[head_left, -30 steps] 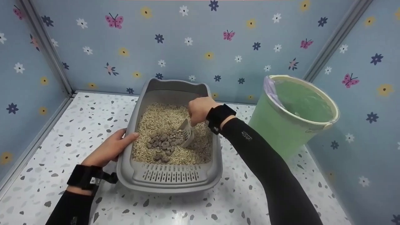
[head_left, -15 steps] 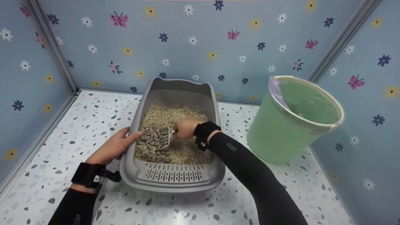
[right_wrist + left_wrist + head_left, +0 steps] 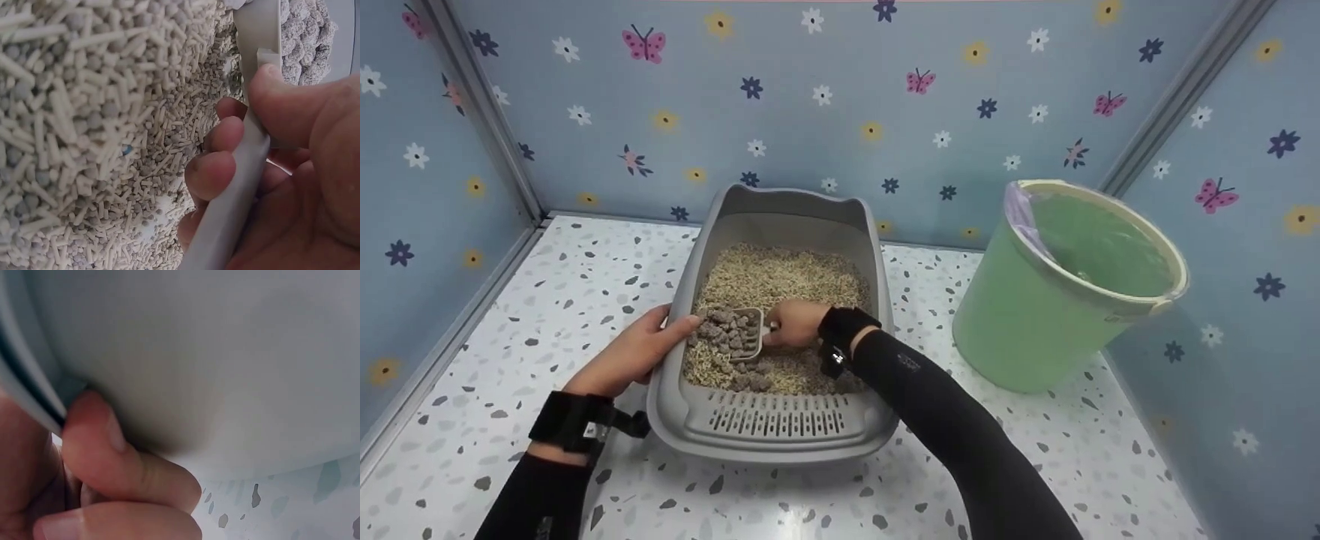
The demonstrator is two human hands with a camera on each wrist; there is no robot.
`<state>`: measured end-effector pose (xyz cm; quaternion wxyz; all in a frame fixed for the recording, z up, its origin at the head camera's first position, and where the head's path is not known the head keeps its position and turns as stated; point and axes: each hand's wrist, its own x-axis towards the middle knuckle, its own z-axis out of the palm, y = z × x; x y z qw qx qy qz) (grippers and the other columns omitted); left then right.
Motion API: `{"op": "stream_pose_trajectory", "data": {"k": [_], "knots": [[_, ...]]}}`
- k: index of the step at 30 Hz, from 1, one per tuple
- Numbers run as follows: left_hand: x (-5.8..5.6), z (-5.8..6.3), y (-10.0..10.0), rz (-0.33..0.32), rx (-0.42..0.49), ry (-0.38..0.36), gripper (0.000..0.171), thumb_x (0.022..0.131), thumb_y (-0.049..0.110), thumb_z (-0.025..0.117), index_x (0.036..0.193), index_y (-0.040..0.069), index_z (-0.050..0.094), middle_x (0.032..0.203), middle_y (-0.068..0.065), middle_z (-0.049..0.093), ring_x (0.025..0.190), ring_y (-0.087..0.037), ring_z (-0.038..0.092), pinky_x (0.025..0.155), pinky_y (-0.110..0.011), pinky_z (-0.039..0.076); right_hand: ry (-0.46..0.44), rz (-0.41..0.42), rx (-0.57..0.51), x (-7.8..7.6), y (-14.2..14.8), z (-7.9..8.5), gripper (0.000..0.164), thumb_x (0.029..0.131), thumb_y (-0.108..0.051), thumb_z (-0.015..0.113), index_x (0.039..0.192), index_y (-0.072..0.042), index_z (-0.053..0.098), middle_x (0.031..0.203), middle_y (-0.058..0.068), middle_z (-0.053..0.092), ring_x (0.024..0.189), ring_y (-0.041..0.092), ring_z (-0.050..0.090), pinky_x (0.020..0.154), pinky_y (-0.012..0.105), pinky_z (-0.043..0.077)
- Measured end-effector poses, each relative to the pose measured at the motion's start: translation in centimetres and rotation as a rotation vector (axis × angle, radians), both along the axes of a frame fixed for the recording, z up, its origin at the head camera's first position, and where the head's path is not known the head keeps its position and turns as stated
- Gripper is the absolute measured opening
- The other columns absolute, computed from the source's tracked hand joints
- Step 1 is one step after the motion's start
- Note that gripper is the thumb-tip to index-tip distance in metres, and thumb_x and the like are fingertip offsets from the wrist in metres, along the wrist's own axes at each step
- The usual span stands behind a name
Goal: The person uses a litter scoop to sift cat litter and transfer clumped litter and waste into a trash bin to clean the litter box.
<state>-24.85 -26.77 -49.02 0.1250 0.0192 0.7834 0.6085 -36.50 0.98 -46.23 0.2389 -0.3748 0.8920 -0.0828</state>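
Note:
My right hand (image 3: 795, 322) grips the handle of a pale litter scoop (image 3: 230, 197), fingers and thumb wrapped round it. Grey-brown clumps (image 3: 727, 330) fill the scoop's head, which lies near the left wall inside a grey litter box (image 3: 780, 446). Pale pellet litter (image 3: 787, 270) covers the floor of the box. On the box's left rim, my left hand (image 3: 634, 349) holds on with the thumb over the top. Its curled fingers (image 3: 107, 450) show under the rim in the left wrist view.
To the right stands a green bin (image 3: 1020, 322) lined with a clear bag. The box rests on a white speckled surface (image 3: 930, 465). Blue flowered panels (image 3: 810, 112) rise behind and at both sides. Some darker clumps (image 3: 754, 381) lie near the slotted front ledge (image 3: 780, 412).
My right hand has moved left and toward me with the scoop. The scoop has turned from tilted to nearly level, with clumps now in its head. My left hand keeps its hold on the rim.

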Motion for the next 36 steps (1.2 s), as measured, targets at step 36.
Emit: {"op": "stream_pose_trajectory", "data": {"k": [36], "knots": [[0.01, 0.03, -0.07, -0.005, 0.019, 0.001, 0.087, 0.114, 0.055, 0.059, 0.172, 0.001, 0.025, 0.112, -0.027, 0.071, 0.080, -0.030, 0.078, 0.065, -0.047, 0.069, -0.073, -0.098, -0.106, -0.15, 0.54, 0.89, 0.042, 0.115, -0.028, 0.065, 0.147, -0.001, 0.068, 0.102, 0.004, 0.062, 0.087, 0.015, 0.054, 0.079, 0.029, 0.047]]}}
